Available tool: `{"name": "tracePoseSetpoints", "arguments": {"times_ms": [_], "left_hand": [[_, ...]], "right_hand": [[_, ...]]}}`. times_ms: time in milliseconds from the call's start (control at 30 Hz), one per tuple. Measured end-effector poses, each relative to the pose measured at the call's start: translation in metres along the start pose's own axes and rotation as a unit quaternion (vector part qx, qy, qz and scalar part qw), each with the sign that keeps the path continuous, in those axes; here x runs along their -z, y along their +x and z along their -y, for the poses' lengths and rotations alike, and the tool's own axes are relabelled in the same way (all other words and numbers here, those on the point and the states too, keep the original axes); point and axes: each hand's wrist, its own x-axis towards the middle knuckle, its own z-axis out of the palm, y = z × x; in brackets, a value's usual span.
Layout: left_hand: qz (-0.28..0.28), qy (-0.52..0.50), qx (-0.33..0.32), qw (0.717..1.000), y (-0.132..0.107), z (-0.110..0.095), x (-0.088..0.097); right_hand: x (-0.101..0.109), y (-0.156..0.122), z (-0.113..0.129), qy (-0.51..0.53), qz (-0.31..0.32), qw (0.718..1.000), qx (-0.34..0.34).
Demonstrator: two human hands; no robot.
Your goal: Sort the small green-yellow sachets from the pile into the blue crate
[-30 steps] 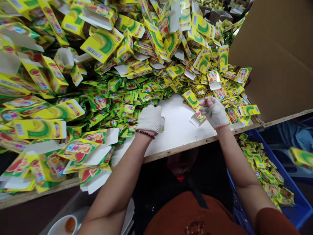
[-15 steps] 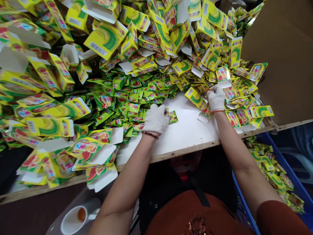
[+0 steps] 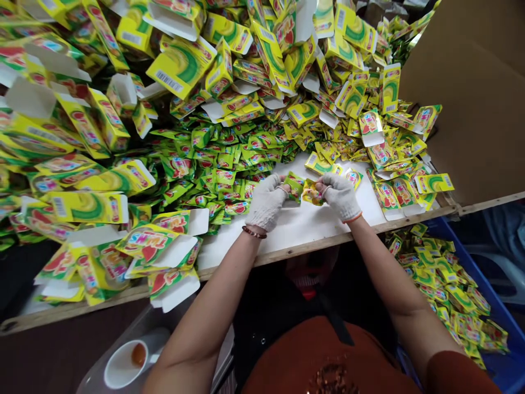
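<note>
My left hand [image 3: 266, 203], in a white glove with bare fingertips, pinches a green candy packet [image 3: 294, 187]. Close beside it, my right hand [image 3: 339, 196], gloved the same way, pinches a yellow candy packet [image 3: 312, 192]. The two packets nearly meet above the white tabletop [image 3: 303, 221]; I cannot tell whether they touch. Just behind my right hand lies a yellow carton [image 3: 322, 164]. Loose green packets [image 3: 223, 158] are heaped beyond and left of my left hand. Yellow packets [image 3: 301, 135] lie in a heap behind both hands.
Printed yellow cartons [image 3: 180, 65], many with flaps raised, pile up at the back and left. A cardboard panel [image 3: 471, 98] stands at the right. Below the wooden table edge [image 3: 311, 246] are a blue crate [image 3: 502, 323] of filled cartons and a white cup [image 3: 117, 366].
My right hand has come left and nearer from the yellow heap, bringing a yellow packet next to the green one. My left hand has turned slightly, still holding its green packet.
</note>
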Motion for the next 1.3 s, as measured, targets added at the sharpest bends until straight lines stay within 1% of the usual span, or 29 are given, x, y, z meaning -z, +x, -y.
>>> {"name": "tracePoseSetpoints", "arguments": {"times_ms": [67, 133, 233, 300, 433, 533, 600, 700, 767, 833, 867, 933, 967, 1000, 1067, 1100, 1167, 1200, 1233, 1300], "left_hand": [[0.041, -0.022, 0.031, 0.998, -0.009, 0.002, -0.007], [0.067, -0.034, 0.046, 0.996, -0.015, 0.003, -0.011], [0.084, -0.043, 0.021, 0.995, -0.018, 0.005, -0.014], [0.088, -0.041, 0.005, 0.995, -0.018, 0.006, -0.016], [0.065, -0.063, 0.019, 0.996, -0.017, 0.006, -0.019], [0.062, -0.079, 0.026, 0.995, -0.017, 0.006, -0.022], [0.054, -0.079, 0.012, 0.995, -0.017, 0.006, -0.022], [0.035, -0.081, -0.006, 0.996, -0.015, 0.008, -0.022], [0.031, -0.089, 0.002, 0.996, -0.013, 0.009, -0.020], [0.020, -0.084, 0.007, 0.996, -0.011, 0.009, -0.016], [0.005, -0.073, 0.000, 0.997, -0.010, 0.009, -0.014], [-0.034, -0.018, -0.034, 0.999, -0.008, 0.009, -0.010], [-0.046, 0.024, -0.057, 0.997, -0.008, 0.008, -0.008], [-0.045, 0.070, -0.080, 0.993, -0.008, 0.008, -0.007], [-0.014, 0.139, -0.108, 0.984, -0.010, 0.007, -0.006], [0.003, 0.146, -0.108, 0.983, -0.011, 0.006, -0.006], [0.026, 0.102, -0.081, 0.991, -0.013, 0.006, -0.007], [0.037, 0.063, -0.059, 0.996, -0.014, 0.006, -0.008], [0.050, 0.025, -0.036, 0.998, -0.015, 0.007, -0.008], [0.089, -0.025, 0.009, 0.996, -0.016, 0.010, -0.009]], "right_hand": [[-0.006, -0.004, -0.001, -0.058, -0.007, 0.998, 0.038], [-0.009, -0.006, -0.003, -0.106, -0.010, 0.992, 0.070], [-0.009, -0.007, -0.007, -0.155, -0.005, 0.982, 0.110], [-0.008, -0.006, -0.008, -0.176, -0.017, 0.977, 0.121], [-0.009, -0.006, -0.009, -0.177, -0.052, 0.976, 0.118], [-0.009, -0.008, -0.007, -0.175, -0.058, 0.976, 0.113], [-0.010, -0.010, -0.003, -0.159, -0.057, 0.980, 0.105], [-0.013, -0.016, 0.003, -0.083, -0.027, 0.994, 0.073], [-0.015, -0.019, 0.006, -0.033, 0.004, 0.998, 0.047], [-0.013, -0.020, 0.008, -0.002, 0.020, 0.999, 0.028], [-0.012, -0.020, 0.008, 0.007, 0.022, 0.999, 0.024], [-0.006, -0.019, 0.008, 0.006, 0.022, 0.999, 0.037], [-0.003, -0.019, 0.007, -0.003, 0.027, 0.998, 0.052], [0.000, -0.019, 0.007, -0.013, 0.039, 0.997, 0.069], [0.002, -0.019, 0.007, -0.019, 0.081, 0.994, 0.077], [0.003, -0.020, 0.007, -0.013, 0.104, 0.993, 0.059], [0.001, -0.022, 0.007, 0.004, 0.129, 0.992, -0.002], [0.000, -0.023, 0.006, 0.006, 0.130, 0.991, -0.025], [-0.002, -0.023, 0.006, 0.000, 0.119, 0.992, -0.034], [-0.004, -0.022, 0.004, -0.036, 0.074, 0.997, -0.008]]}}
